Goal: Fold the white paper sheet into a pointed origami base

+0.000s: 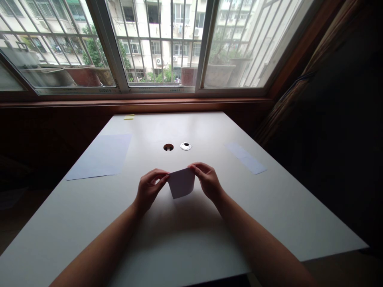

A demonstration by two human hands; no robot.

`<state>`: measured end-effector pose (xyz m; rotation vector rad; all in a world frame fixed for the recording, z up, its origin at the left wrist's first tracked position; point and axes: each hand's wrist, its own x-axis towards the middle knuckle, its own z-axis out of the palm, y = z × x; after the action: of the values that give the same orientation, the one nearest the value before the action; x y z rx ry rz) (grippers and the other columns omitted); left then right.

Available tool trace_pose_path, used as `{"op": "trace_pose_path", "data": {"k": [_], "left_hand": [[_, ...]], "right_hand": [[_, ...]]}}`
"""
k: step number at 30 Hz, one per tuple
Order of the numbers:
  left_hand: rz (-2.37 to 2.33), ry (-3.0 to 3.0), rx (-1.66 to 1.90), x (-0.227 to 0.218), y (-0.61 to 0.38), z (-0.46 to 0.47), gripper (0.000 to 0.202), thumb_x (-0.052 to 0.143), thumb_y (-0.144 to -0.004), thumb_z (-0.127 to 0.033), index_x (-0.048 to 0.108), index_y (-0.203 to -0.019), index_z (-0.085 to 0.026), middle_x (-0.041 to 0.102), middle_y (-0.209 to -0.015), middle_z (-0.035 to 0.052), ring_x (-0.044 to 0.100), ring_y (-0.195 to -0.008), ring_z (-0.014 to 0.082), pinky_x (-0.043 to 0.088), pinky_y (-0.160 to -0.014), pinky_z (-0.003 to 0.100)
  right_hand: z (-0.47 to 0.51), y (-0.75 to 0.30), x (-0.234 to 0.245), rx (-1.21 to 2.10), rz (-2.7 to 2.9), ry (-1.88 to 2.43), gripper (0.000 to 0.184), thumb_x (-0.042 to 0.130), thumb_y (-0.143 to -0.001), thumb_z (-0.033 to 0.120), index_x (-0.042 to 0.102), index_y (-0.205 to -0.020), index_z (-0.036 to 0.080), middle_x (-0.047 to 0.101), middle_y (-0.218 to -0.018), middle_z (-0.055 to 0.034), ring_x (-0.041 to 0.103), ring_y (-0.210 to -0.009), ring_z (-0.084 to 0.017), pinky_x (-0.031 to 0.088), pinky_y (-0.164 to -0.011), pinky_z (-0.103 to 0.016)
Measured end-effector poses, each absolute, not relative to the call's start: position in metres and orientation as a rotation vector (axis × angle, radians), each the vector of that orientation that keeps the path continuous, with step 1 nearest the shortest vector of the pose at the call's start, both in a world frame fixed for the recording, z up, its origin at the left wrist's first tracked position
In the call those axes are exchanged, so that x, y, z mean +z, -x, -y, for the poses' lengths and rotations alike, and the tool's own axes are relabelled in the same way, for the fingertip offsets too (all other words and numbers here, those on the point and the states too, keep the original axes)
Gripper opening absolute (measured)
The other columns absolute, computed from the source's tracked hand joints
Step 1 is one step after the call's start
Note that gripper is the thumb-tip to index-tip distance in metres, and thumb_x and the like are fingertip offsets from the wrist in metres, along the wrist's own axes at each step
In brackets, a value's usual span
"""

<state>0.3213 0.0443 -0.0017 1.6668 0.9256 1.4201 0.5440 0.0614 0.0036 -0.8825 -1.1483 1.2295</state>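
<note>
A small white piece of paper (181, 182) is held upright just above the white table (191, 235), near its middle. My left hand (149, 190) pinches the paper's upper left corner with thumb and fingers closed. My right hand (207, 180) pinches its upper right corner the same way. The paper looks folded, with its lower edge hanging close to the tabletop.
A large white sheet (101, 156) lies flat at the table's left. A narrow paper strip (245, 158) lies at the right. A cable hole (168, 147) and its round cap (185, 146) sit beyond my hands. A yellow note (129, 117) rests at the far edge, below the window.
</note>
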Motion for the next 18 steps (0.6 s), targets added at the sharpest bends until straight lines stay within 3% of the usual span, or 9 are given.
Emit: {"op": "trace_pose_path", "data": {"k": [11,18], "left_hand": [[-0.922,-1.583,1.393,0.0008,-0.3217,-0.043,0.015,0.072,-0.084,-0.026,0.074,-0.097,-0.018,0.071,-0.092,0.0077,0.067,-0.086,0.0197,0.056,-0.076,0.031],[-0.908,-1.504,1.387,-0.0049,-0.3206,-0.0439,0.024,0.076,-0.08,-0.027,0.073,-0.102,-0.018,0.072,-0.088,0.0069,0.067,-0.075,0.0169,0.058,-0.07,0.029]], "right_hand": [[-0.063,-0.5438,0.0013,1.259,1.125,0.878,0.022,0.079,-0.074,0.043,0.076,-0.082,0.023,0.07,-0.083,-0.0044,0.059,-0.081,-0.02,0.045,-0.073,-0.033],[-0.0636,-0.5426,0.0027,1.269,1.118,0.914,0.025,0.078,-0.073,0.046,0.073,-0.08,0.022,0.066,-0.079,-0.0028,0.056,-0.076,-0.019,0.044,-0.069,-0.032]]}}
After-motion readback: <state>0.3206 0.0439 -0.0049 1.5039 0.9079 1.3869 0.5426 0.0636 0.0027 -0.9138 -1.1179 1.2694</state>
